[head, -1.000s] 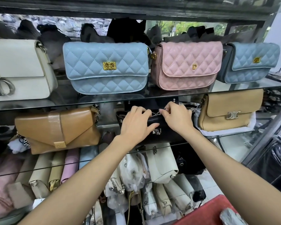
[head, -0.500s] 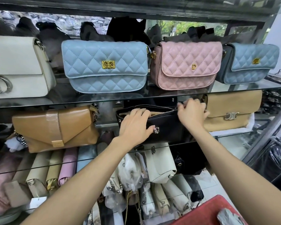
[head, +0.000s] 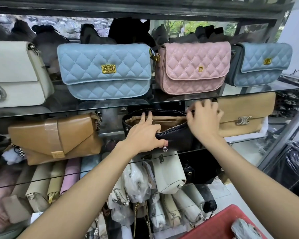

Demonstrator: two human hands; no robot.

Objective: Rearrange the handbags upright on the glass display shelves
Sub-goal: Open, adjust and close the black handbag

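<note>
1. Black handbag (head: 173,137) sits mid-shelf on the middle glass shelf (head: 245,145), zip open, tan lining showing; looks like it's being sorted before it's stood upright.
2. Left hand (head: 143,133) has its grip on the near top edge: fingers hooked over into the opening, thumb on the front face. Probably steadying the mouth.
3. Right hand (head: 204,121) at the bag's right end, fingers curled at the zip; can't tell if it's actually pinching the pull.
4. Tan flap bag (head: 245,114) touching just right of that hand; brown envelope bag (head: 55,137) well left of the left hand.
5. Above both hands: light blue quilted bag (head: 104,71), pink quilted bag (head: 193,66), already upright.
</note>
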